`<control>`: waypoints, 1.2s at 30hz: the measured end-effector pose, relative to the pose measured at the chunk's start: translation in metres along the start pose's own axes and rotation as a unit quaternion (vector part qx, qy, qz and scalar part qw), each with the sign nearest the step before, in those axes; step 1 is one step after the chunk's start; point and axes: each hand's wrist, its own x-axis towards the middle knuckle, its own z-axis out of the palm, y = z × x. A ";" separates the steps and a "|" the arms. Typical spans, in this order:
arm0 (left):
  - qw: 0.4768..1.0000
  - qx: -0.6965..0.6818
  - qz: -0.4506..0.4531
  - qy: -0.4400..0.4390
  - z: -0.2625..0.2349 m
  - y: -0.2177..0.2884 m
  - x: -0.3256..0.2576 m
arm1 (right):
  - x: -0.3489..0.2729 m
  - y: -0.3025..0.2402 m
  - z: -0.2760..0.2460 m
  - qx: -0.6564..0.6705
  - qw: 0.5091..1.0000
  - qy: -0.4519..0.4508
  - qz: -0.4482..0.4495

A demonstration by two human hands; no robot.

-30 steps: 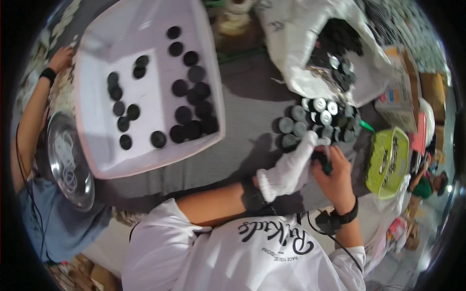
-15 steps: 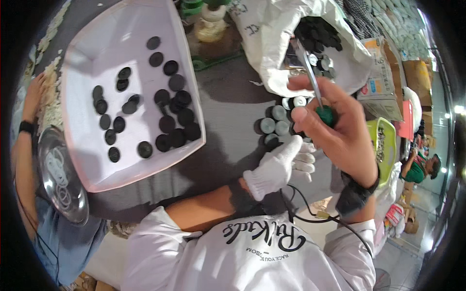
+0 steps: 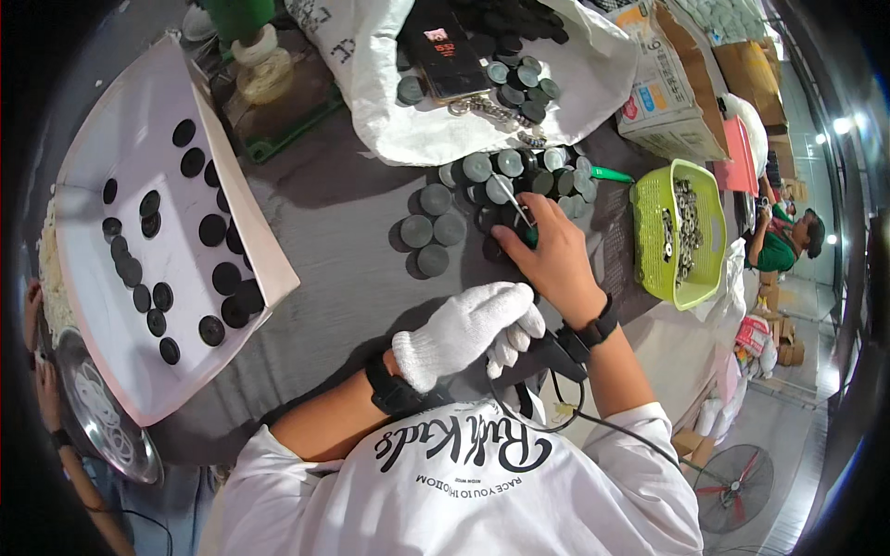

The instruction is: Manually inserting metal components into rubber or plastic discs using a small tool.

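My right hand (image 3: 554,255) is bare and closed around the green handle of a thin metal-shafted tool (image 3: 515,204). Its shaft points away from me, over a pile of dark grey round discs (image 3: 477,167) on the table. The tool's exact kind is not clear. Nearer to me, my left hand (image 3: 468,329) wears a white knit glove, with its fingers curled inward; whatever they may hold is hidden. A few discs (image 3: 433,230) lie a little apart, left of my right hand. Another green handle (image 3: 610,173) sticks out at the pile's right side.
A white tray (image 3: 269,250) with scattered black discs stands left. Beyond the pile lies an open white sack (image 3: 371,116) holding discs and a dark box (image 3: 445,60). A lime basket (image 3: 656,269) of metal parts is right. Another person's hands show beside a metal dish (image 3: 148,463).
My right hand has come down with the tool from above the pile to the discs. The view has shifted, so the tray sits further left and the lime basket shows fully.
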 end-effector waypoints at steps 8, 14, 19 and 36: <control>0.976 -0.215 0.011 0.020 -0.007 0.003 0.007 | -0.025 -0.015 -0.065 0.177 0.955 -0.206 0.121; 0.960 -0.277 -0.026 0.030 -0.008 0.012 0.002 | -0.057 -0.027 -0.090 0.267 0.918 -0.244 0.164; 0.964 -0.250 -0.037 0.079 -0.010 0.010 0.003 | -0.090 -0.035 -0.106 0.335 0.876 -0.274 0.214; 0.980 -0.181 0.002 0.078 -0.002 0.000 0.002 | -0.096 -0.053 -0.089 0.105 0.972 -0.207 0.020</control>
